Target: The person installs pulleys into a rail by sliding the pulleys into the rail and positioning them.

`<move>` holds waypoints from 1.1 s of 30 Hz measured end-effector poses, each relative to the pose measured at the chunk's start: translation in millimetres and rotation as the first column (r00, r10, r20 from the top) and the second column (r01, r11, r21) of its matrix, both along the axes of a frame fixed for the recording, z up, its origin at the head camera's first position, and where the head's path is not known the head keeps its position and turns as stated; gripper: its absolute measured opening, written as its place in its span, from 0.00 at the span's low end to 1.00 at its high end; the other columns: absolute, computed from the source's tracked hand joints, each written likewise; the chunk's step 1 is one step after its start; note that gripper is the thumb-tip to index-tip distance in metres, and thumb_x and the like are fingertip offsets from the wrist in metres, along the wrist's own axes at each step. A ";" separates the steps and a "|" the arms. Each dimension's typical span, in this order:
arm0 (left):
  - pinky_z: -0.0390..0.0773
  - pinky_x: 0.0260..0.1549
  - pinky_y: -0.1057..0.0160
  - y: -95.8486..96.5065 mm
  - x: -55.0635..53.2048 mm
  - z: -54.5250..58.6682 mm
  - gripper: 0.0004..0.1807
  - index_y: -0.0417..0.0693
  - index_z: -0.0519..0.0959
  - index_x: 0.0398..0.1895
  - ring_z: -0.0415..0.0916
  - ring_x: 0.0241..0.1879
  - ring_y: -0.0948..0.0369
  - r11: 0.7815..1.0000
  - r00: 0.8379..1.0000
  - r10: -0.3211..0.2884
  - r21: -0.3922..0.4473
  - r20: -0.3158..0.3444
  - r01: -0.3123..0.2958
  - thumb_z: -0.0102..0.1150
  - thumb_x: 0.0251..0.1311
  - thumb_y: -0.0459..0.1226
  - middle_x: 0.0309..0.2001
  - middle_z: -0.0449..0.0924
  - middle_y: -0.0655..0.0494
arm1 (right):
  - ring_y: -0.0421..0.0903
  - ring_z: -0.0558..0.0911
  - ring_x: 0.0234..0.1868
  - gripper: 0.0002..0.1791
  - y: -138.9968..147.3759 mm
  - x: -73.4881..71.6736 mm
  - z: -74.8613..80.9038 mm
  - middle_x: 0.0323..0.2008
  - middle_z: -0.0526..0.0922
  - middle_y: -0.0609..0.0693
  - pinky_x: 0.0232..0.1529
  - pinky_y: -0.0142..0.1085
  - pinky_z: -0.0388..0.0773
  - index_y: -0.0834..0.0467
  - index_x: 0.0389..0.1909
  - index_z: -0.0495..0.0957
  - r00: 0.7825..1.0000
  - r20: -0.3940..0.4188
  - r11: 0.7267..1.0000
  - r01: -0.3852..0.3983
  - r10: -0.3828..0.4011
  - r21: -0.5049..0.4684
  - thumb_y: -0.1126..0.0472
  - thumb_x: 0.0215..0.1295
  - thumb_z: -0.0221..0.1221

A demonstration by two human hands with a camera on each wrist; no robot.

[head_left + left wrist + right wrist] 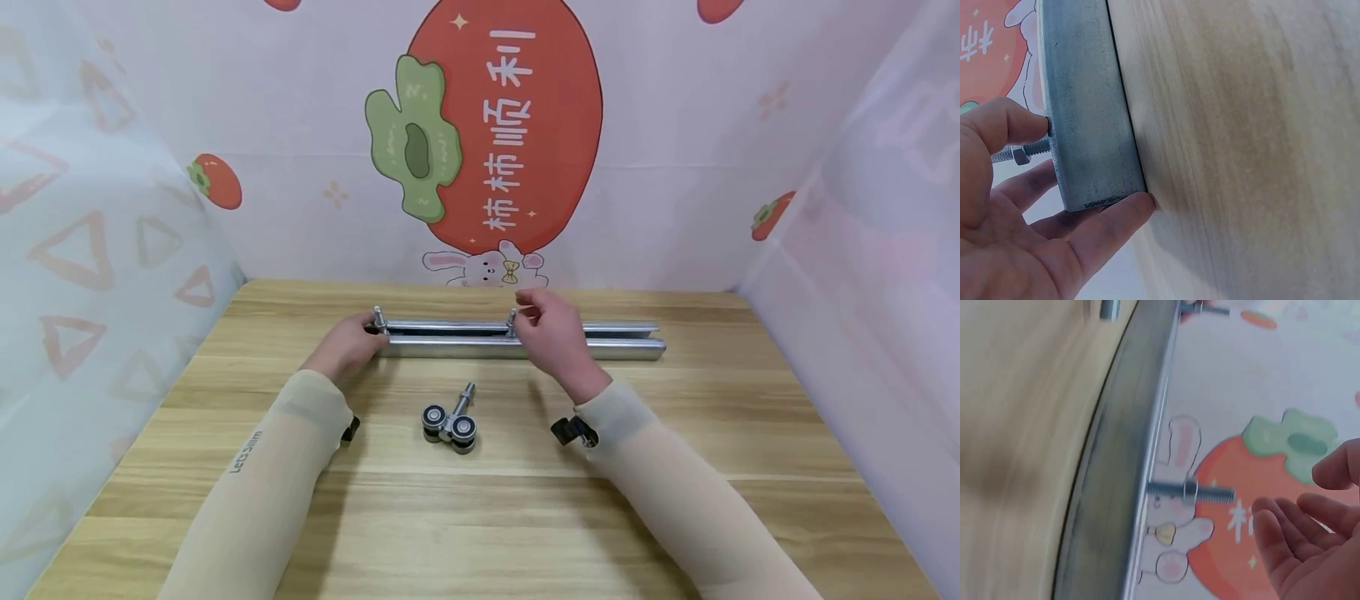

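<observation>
Nearest to me, a loose roller (450, 423) with black wheels and a bolt lies on the table (480, 517), between my two arms and apart from both hands. Past it is the long metal rail (517, 339), lying flat across the table near the back wall (675, 167). My left hand (345, 343) holds the rail's left end, I think to keep it from sliding. The left wrist view shows what the head view cannot: a finger (1119, 219) under the rail end and the thumb (1013, 122) pressing by a bolt (1022, 153) there. My right hand (551, 329) is at the middle bolt (512, 321). The right wrist view shows its fingers (1285, 525) loose and open, just beside the bolt's tip, holding nothing.
</observation>
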State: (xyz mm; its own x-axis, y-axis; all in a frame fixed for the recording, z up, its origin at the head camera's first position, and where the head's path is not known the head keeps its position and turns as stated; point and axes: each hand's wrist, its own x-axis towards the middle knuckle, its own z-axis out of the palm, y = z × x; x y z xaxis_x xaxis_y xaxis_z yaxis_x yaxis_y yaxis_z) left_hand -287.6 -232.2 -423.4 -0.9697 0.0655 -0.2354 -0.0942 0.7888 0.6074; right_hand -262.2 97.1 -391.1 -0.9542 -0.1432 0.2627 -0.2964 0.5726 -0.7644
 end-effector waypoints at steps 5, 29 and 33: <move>0.58 0.65 0.41 -0.4 -1.0 -0.9 0.33 0.40 0.62 0.74 0.63 0.63 0.42 1.000 1.000 -0.005 -0.003 -0.006 0.005 0.53 0.70 0.43 0.66 0.66 0.35 | 0.48 0.81 0.51 0.24 -9.6 12.7 -9.5 0.58 0.80 0.54 0.42 0.42 0.81 0.61 0.65 0.74 0.983 0.164 0.997 -0.083 0.082 -0.001 0.60 0.70 0.55; 0.55 0.66 0.38 -1.0 0.7 0.5 0.32 0.43 0.61 0.75 0.60 0.66 0.39 1.000 1.000 0.005 0.003 0.015 -0.005 0.51 0.71 0.45 0.68 0.64 0.34 | 0.67 0.81 0.48 0.19 -39.6 25.4 -47.3 0.57 0.72 0.67 0.49 0.53 0.80 0.72 0.57 0.68 0.562 0.722 0.757 0.239 0.403 -0.608 0.66 0.68 0.52; 0.56 0.65 0.38 0.4 -0.1 0.1 0.32 0.43 0.63 0.74 0.61 0.65 0.40 1.000 1.000 -0.002 -0.002 0.012 0.002 0.51 0.71 0.45 0.67 0.65 0.34 | 0.68 0.81 0.48 0.20 -44.3 25.2 -45.9 0.57 0.71 0.67 0.49 0.54 0.80 0.71 0.57 0.67 0.564 0.732 0.744 0.283 0.381 -0.605 0.68 0.66 0.52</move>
State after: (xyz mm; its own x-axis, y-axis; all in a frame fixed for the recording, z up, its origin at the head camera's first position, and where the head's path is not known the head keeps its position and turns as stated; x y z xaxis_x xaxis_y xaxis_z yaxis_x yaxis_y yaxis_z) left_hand -287.8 -231.8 -423.4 -0.9667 0.0666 -0.2470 -0.0999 0.7905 0.6043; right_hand -237.0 52.8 -436.9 -0.7827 -0.3261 -0.5302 0.5878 -0.1068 -0.8019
